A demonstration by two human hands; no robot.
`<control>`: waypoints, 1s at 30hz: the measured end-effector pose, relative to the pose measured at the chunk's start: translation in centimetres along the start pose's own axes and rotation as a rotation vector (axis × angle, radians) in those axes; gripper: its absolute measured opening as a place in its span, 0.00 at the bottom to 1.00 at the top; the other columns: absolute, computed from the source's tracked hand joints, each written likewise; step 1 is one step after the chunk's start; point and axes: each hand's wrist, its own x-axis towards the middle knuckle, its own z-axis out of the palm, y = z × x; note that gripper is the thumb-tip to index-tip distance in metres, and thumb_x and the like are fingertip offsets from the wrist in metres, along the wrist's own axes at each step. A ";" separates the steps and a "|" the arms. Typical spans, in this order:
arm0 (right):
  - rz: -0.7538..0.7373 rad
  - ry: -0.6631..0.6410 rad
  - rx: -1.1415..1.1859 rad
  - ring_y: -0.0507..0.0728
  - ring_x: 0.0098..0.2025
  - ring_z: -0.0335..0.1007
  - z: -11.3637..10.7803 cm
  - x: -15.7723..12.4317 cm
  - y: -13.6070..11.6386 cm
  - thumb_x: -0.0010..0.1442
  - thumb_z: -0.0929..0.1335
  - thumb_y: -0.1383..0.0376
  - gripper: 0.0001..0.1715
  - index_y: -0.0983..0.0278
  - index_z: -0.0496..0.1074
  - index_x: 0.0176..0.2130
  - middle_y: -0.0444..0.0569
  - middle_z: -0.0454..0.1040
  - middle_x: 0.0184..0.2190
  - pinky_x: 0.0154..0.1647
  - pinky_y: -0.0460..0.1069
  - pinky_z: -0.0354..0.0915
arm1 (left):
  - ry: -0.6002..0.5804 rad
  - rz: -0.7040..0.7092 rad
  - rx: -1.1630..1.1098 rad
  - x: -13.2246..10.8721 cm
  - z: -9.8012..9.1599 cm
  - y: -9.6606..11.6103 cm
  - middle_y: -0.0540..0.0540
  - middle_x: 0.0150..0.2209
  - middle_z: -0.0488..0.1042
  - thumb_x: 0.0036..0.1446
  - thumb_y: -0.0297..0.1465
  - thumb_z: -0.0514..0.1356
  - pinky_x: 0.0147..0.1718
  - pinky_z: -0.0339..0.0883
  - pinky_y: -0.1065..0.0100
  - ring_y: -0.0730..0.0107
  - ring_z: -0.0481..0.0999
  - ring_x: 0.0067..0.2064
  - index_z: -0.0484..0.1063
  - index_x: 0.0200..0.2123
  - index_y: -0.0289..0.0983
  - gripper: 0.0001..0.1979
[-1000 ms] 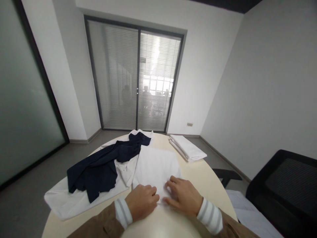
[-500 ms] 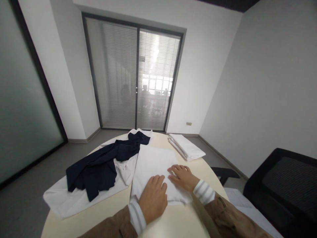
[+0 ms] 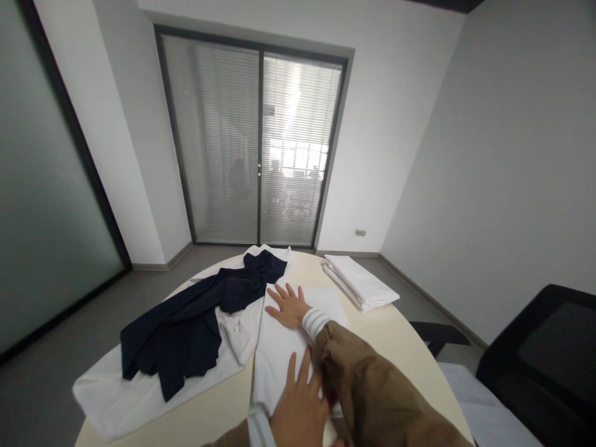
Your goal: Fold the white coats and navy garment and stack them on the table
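A white folded cloth (image 3: 274, 357) lies flat on the round table before me. My right hand (image 3: 289, 308) rests on its far part, fingers spread and palm down. Closer to me, my left hand (image 3: 300, 406) lies on the near part with its fingers stretched out, partly overlapped by my right sleeve. The near right corner of the cloth is hidden beneath that sleeve. Just left of the cloth, a dark navy garment (image 3: 186, 338) lies crumpled over a larger white cloth (image 3: 105, 397).
A folded white stack of cloth (image 3: 361, 282) sits at the table's far right edge. The pale round table (image 3: 395, 347) has a black chair (image 3: 549, 354) to its right, with white cloth or paper (image 3: 479, 400) beside it. Glass doors with blinds (image 3: 223, 155) stand beyond.
My right hand has moved forward and left across the cloth, its fingers spreading. My left hand has come nearer to me, and its fingers have straightened.
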 end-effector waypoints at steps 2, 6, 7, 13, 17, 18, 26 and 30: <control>0.000 0.017 0.002 0.69 0.73 0.25 0.8 0.6 0.2 0.64 0.49 0.37 0.43 0.50 0.40 0.71 0.45 0.35 0.73 0.66 0.72 0.25 | -0.031 0.003 0.003 0.2 0.5 -0.3 0.37 0.69 0.51 0.57 0.50 0.58 0.60 0.42 0.27 0.30 0.40 0.69 0.59 0.66 0.46 0.36; -0.068 0.032 0.068 0.66 0.73 0.31 0.6 0.7 1.6 0.64 0.49 0.38 0.42 0.51 0.45 0.70 0.45 0.40 0.73 0.68 0.67 0.29 | -0.013 0.031 0.006 0.2 0.4 -0.7 0.35 0.70 0.46 0.59 0.53 0.55 0.59 0.45 0.27 0.29 0.40 0.69 0.53 0.68 0.45 0.38; -0.089 0.024 0.088 0.64 0.73 0.34 0.3 0.5 2.2 0.65 0.48 0.39 0.41 0.52 0.46 0.70 0.46 0.42 0.72 0.69 0.65 0.31 | -0.003 0.034 0.008 0.2 0.3 -0.8 0.36 0.71 0.44 0.59 0.54 0.54 0.59 0.46 0.27 0.29 0.40 0.69 0.50 0.69 0.46 0.39; 0.163 0.179 -0.038 0.66 0.72 0.35 0.3 -2.1 6.4 0.67 0.48 0.41 0.40 0.56 0.52 0.68 0.51 0.46 0.71 0.68 0.64 0.33 | -0.003 0.016 -0.052 -0.2 0.2 -0.8 0.38 0.72 0.37 0.58 0.54 0.57 0.58 0.43 0.25 0.26 0.40 0.69 0.37 0.70 0.52 0.45; 0.242 0.196 -0.054 0.64 0.72 0.33 1.5 -2.8 8.3 0.66 0.49 0.40 0.42 0.56 0.48 0.70 0.49 0.44 0.72 0.68 0.61 0.34 | -0.007 0.011 -0.090 -0.3 0.2 -0.6 0.39 0.72 0.36 0.57 0.53 0.59 0.58 0.41 0.25 0.27 0.38 0.69 0.37 0.71 0.52 0.46; 0.233 0.179 -0.046 0.64 0.73 0.33 1.4 -2.7 8.6 0.66 0.49 0.40 0.42 0.55 0.47 0.70 0.48 0.43 0.72 0.68 0.60 0.34 | -0.005 0.008 -0.093 -0.3 0.1 -0.5 0.39 0.72 0.36 0.57 0.52 0.59 0.58 0.41 0.25 0.27 0.38 0.69 0.37 0.71 0.52 0.46; 0.366 0.162 0.002 0.64 0.73 0.30 0.9 -2.7 10.5 0.65 0.46 0.39 0.43 0.54 0.47 0.70 0.47 0.41 0.72 0.68 0.63 0.35 | -0.001 -0.014 -0.133 -0.5 -0.4 0.0 0.41 0.72 0.37 0.59 0.54 0.56 0.60 0.37 0.26 0.31 0.36 0.70 0.39 0.70 0.53 0.43; 0.344 0.232 0.035 0.64 0.72 0.34 1.8 -3.1 10.9 0.66 0.50 0.40 0.40 0.55 0.52 0.68 0.48 0.45 0.72 0.68 0.62 0.37 | 0.014 -0.055 -0.103 -0.9 -1.3 1.0 0.43 0.72 0.40 0.60 0.51 0.57 0.61 0.42 0.29 0.34 0.40 0.70 0.42 0.70 0.53 0.40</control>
